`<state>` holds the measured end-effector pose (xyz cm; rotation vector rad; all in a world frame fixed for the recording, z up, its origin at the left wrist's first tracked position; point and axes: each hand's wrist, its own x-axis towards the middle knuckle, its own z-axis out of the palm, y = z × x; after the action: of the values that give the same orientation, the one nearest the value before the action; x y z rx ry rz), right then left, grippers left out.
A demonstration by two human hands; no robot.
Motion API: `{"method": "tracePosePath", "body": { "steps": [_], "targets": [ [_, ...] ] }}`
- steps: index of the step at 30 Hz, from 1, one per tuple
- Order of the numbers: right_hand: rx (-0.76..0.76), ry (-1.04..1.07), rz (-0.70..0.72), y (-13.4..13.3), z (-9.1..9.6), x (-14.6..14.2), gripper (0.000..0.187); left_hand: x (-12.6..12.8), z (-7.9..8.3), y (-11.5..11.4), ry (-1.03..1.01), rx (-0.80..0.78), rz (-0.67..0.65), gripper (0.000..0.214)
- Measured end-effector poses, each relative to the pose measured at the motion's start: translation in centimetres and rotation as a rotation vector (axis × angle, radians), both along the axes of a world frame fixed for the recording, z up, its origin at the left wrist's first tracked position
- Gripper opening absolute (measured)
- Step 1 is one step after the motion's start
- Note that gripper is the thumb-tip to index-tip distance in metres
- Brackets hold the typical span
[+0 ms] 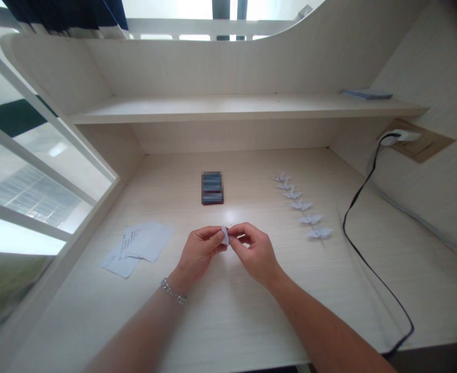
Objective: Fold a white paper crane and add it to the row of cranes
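Observation:
A small folded piece of white paper (225, 235) is held up between my two hands, just above the desk. My left hand (203, 250) pinches it between thumb and fingers, and a silver chain bracelet (173, 291) circles that wrist. From the other side, my right hand (256, 251) grips the paper's edge with thumb and forefinger. To the right, several white origami cranes (300, 205) stand in a slanting row. Flat sheets of white paper (150, 241), one with printed or written lines, lie overlapping to the left.
A phone-like dark rectangle (212, 187), blurred out, lies behind my hands. A black cable (353, 243) runs from the wall socket (418, 140) down the desk's right side. Above the desk, a shelf (228, 106) carries a thin booklet (367, 94). White bars (38, 140) border the left.

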<state>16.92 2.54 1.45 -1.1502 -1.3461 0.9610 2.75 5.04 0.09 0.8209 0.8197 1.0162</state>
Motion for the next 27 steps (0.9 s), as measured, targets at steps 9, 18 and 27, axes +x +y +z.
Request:
{"method": "tracePosePath", "body": {
  "steps": [9,18,27],
  "targets": [
    [-0.038,-0.045,-0.005,0.4,-0.2,0.2,0.01,0.0,0.1,0.0,0.076,0.048,0.011,0.02],
    [-0.227,0.032,0.173,1.3,-1.0,1.1,0.011,-0.5,-0.1,0.3,0.161,0.044,-0.058,0.018],
    [-0.17,0.053,0.131,1.0,-1.2,0.9,0.01,-0.5,0.3,0.2,0.209,0.049,-0.071,0.019]
  ]
}}
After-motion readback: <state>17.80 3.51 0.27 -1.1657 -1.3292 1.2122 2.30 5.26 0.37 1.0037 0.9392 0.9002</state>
